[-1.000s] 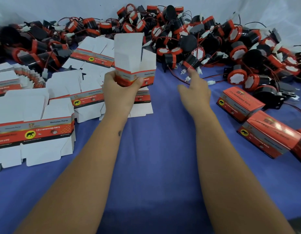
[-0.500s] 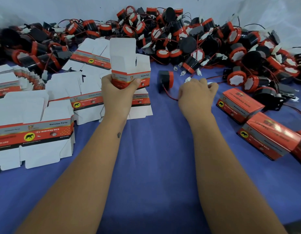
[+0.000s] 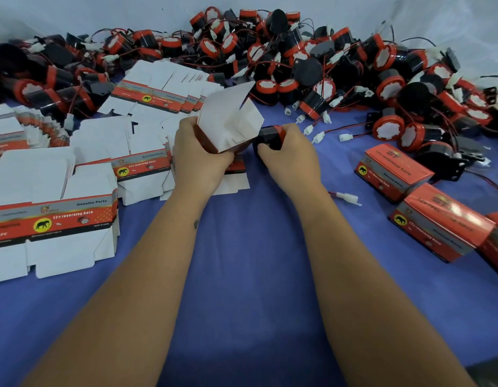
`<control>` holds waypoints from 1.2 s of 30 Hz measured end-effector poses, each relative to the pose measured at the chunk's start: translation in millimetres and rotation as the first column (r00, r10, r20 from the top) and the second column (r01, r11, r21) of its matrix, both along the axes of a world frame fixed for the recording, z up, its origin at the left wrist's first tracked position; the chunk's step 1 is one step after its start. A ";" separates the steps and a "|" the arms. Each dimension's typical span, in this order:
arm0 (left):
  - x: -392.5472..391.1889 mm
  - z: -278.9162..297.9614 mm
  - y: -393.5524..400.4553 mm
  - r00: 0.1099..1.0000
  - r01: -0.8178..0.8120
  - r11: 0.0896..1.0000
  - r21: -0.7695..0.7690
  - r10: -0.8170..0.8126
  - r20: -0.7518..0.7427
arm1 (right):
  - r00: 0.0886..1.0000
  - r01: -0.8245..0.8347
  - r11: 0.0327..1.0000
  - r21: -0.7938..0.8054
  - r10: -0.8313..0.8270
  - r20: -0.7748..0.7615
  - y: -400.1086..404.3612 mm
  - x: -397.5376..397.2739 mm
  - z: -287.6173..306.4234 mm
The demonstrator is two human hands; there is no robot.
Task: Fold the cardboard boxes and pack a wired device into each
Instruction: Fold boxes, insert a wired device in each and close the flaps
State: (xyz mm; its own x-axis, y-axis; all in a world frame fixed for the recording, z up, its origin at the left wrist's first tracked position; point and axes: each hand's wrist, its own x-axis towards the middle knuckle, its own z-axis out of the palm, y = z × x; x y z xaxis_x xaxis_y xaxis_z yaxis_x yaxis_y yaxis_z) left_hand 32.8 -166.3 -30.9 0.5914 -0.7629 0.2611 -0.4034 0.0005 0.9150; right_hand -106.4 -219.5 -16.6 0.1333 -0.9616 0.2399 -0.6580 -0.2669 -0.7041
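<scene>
we see our left hand (image 3: pixel 199 155) gripping an opened cardboard box (image 3: pixel 228 121), fingers curled round its red lower part, with the white flaps standing up and tilted away from us. just right of the box, our right hand (image 3: pixel 291 156) holds a black wired device with a red rim (image 3: pixel 271 135), fingers wrapped round its body; the device touches or nearly touches the box's side, and we cannot tell whether any of it is inside yet. a white connector on a red wire (image 3: pixel 347 196) lies on the blue bench (image 3: pixel 247 275) right of the box, near our right forearm. left of the box lie stacks of flat unfolded boxes (image 3: pixel 55 219), white flaps out and red printed bands showing, some fanned out behind it. beyond the box, along the white backdrop, runs a big heap of black and red devices (image 3: pixel 312 65) with tangled wires and white plugs. well right of the box sit closed red boxes (image 3: pixel 395 174), lying on the bench close together, one partly cut off at the frame edge.
</scene>
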 end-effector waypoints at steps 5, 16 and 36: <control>3.4 -1.8 -2.0 1.000 0.025 0.999 0.047 -0.025 -0.006 | 0.985 0.170 0.886 -0.431 -0.145 0.091 9.2 -4.0 9.9; 2.1 -0.2 0.4 0.969 0.239 0.967 0.087 -0.232 -0.080 | 0.959 -0.282 0.834 -0.473 0.252 -0.127 24.4 5.3 12.2; 0.3 -0.4 1.8 0.959 0.268 0.963 0.018 -0.265 -0.099 | 0.989 -0.064 0.883 -0.465 0.119 0.090 19.7 15.0 1.1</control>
State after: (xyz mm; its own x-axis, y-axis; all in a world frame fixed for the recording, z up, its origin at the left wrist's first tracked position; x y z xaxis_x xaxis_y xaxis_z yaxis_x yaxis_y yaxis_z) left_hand 33.1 -164.5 -31.3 0.3867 -0.9030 0.1870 -0.3037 0.0668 0.9504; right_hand -91.4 -199.9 -15.5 0.1610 -0.7242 0.6705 -0.5382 -0.6339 -0.5555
